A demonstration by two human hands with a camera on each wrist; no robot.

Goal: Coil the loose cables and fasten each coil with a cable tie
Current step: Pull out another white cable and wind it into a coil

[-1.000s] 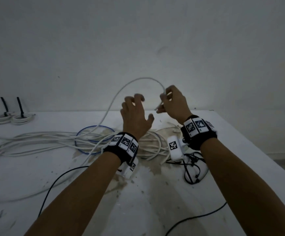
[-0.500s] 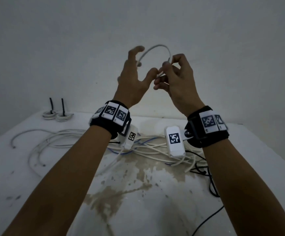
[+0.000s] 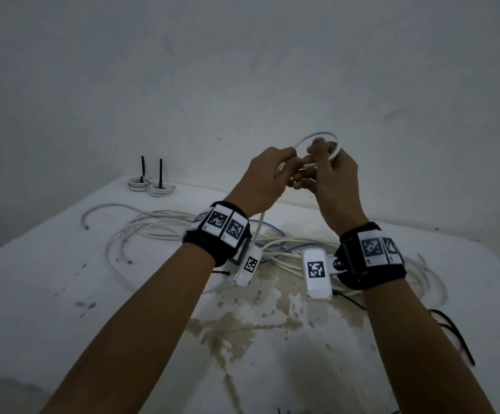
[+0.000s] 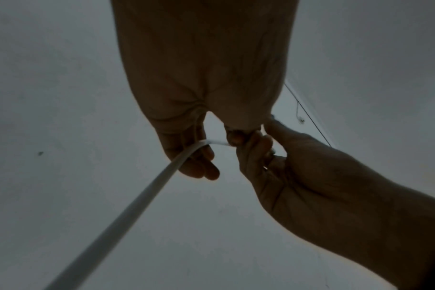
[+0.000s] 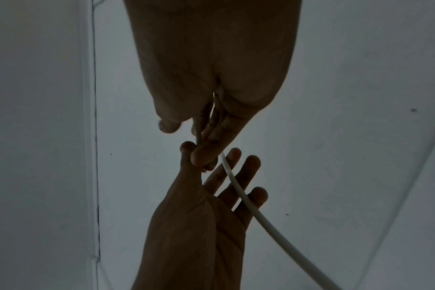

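A person's two bare hands meet in the air above the far half of a stained white desk [image 3: 63, 294], working a thin white round cable [image 3: 317, 135] into a small loop. The right hand [image 3: 330, 177] has its grip closed on the cable, thumb and fingertips pinching it where the loop crosses itself; the loop stands upright above the knuckles, its open face turned toward the head camera. The left hand [image 3: 265, 179] touches the right at the fingertips, thumb and forefinger pinched on the same cable just beside the right hand's hold, while its other fingers [image 5: 249, 172] spread loosely. From the hands the cable's free length drops almost straight down, past the left wrist, its long axis running from the loop toward the desk's middle, where it joins a loose tangle of white cables [image 3: 159, 225] sprawled from the left side across to the right edge. A blue cable [image 3: 269, 228] curves through that tangle under the wrists.

At the far left corner of the desk lie two finished small white cable coils [image 3: 150, 186], side by side and touching, each bound by a black cable tie [image 3: 160, 171] whose tail points straight up. A thin black cord [image 3: 451, 333] trails along the right edge. Both wrists carry black bands with square coded markers [image 3: 223, 228]. Brown stains [image 3: 242, 327] mark the desk's near middle. Behind it rises a plain pale wall [image 3: 242, 70].
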